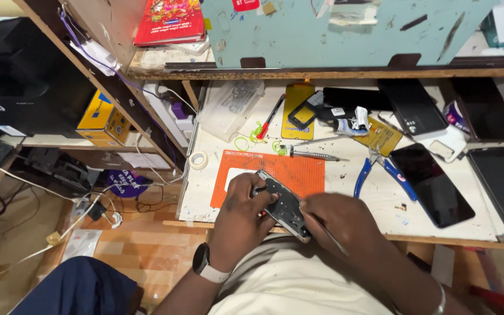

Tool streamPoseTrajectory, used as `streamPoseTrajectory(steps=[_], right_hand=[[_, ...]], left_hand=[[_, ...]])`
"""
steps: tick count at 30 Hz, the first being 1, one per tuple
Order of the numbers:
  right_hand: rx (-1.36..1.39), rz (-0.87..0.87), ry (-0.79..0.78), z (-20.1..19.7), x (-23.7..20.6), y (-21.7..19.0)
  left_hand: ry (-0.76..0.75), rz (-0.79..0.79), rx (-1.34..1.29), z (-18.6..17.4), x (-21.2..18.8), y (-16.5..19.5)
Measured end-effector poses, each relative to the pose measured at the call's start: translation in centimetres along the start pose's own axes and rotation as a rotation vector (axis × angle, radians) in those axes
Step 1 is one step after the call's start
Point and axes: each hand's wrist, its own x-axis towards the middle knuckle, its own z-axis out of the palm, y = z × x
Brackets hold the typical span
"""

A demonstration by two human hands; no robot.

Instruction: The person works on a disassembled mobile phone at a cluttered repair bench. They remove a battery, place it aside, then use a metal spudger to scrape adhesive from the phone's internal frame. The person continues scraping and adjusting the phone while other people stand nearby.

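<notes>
My left hand (241, 217) grips an opened phone (284, 204) by its left side, its inner parts facing up, at the near edge of the workbench (345, 192). My right hand (339, 221) holds a thin metal tool (329, 233) like a pen, its tip resting on the phone's lower right edge. The phone sits tilted over the near edge of an orange work mat (290, 169). A dark watch with a white band is on my left wrist.
Blue-handled pliers (380, 169) and a screwdriver (316, 155) lie behind the mat. Several dark phones and screens (433, 184) fill the right side. A tape roll (198, 159) sits at the left, a clear plastic box (231, 105) behind it. A shelf overhangs the back.
</notes>
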Motion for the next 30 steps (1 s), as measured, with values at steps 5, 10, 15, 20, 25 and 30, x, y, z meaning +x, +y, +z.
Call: streamPoseTrajectory(steps=[5,10,15,20,25,30], right_hand=[[0.054,0.09,-0.144,2.7,4.4,1.8],[0.009,0.041,-0.118,1.8,3.8,0.6],[0.019,0.109,-0.172,1.2,3.3,0.6],[0.052,0.006,-0.16,3.4,5.9,1.7],[0.025,0.167,-0.244,0.9,3.5,0.8],[0.071,0.07,-0.2,0.0,3.0,1.0]], left_hand=[[0.018,-0.013,0.009,0.0,-0.1,0.2],[0.031,-0.035,-0.019,-0.1,0.1,0.0],[0.001,-0.031,-0.018,-0.1,-0.3,-0.2],[0.022,-0.038,-0.002,-0.1,-0.1,0.3],[0.036,-0.055,-0.04,-0.3,0.1,0.1],[0.031,-0.043,-0.025,-0.1,-0.1,0.1]])
